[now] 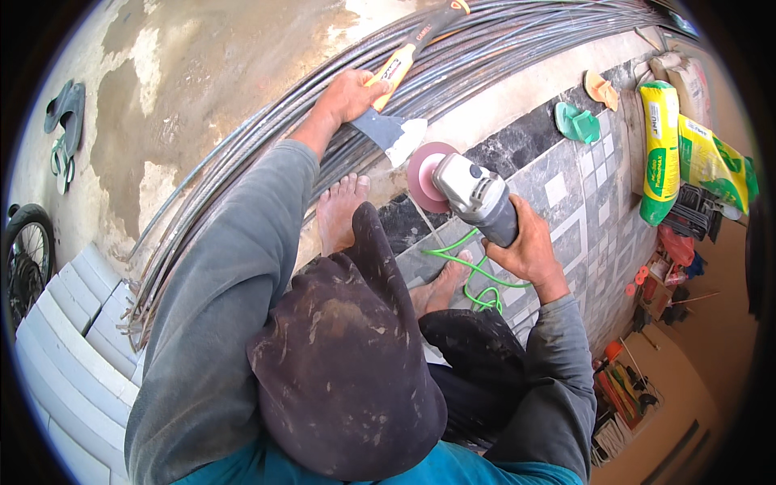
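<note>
Left hand (349, 95) grips scraper (394, 121) w/ glossy yellow plastic handle & dull metal blade smeared white at tip, right hand (529, 246) holds grinder (473, 196) w/ matt grey metal head, dark plastic body, gritty pink disc, over polished stone-look tiles (566, 194), beside dull steel rods (267, 153).

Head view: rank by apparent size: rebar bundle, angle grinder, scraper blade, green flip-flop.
1. rebar bundle, spans the frame
2. angle grinder
3/4. scraper blade and green flip-flop look alike; the flip-flop lies farther off, so no ranking.
</note>
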The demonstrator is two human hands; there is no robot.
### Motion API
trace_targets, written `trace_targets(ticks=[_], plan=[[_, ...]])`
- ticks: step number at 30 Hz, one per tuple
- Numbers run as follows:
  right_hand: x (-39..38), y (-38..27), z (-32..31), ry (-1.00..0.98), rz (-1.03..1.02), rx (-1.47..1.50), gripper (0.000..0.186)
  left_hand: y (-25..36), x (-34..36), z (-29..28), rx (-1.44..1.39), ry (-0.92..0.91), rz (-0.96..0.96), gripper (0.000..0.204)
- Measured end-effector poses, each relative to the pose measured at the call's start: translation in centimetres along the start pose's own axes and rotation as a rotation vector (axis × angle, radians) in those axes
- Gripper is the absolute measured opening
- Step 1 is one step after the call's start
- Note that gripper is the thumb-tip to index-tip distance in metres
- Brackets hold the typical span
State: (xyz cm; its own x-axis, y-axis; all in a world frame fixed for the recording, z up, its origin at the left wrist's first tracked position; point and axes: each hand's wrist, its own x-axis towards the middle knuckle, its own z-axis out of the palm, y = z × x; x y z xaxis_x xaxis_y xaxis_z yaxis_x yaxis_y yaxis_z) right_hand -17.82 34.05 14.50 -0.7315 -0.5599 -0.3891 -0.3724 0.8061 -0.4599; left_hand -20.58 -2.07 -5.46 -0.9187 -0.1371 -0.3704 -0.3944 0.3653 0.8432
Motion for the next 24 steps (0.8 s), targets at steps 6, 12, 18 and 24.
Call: trace_targets(ticks=[6,12,18,24], plan=[[1.0,-1.7,1.4,-0.106,-0.075,-0.182,0.077,-0.5,0.3,0.2,-0.011,-0.006,-0.013,0.048],[3.0,-2.9,0.9,-0.076,-0.006,-0.245,0.073,-0.4,0.2,-0.1,0.034,-0.006,0.025,0.052],[2.8,-2.8,1.0,-0.148,-0.113,-0.269,0.070,-0.3,0.3,-0.2,-0.007,-0.019,0.006,0.054],[3.7,-1.6,0.6,-0.066,-0.009,-0.242,0.069,0.2,-0.1,-0.4,0.014,-0.014,0.026,0.053]])
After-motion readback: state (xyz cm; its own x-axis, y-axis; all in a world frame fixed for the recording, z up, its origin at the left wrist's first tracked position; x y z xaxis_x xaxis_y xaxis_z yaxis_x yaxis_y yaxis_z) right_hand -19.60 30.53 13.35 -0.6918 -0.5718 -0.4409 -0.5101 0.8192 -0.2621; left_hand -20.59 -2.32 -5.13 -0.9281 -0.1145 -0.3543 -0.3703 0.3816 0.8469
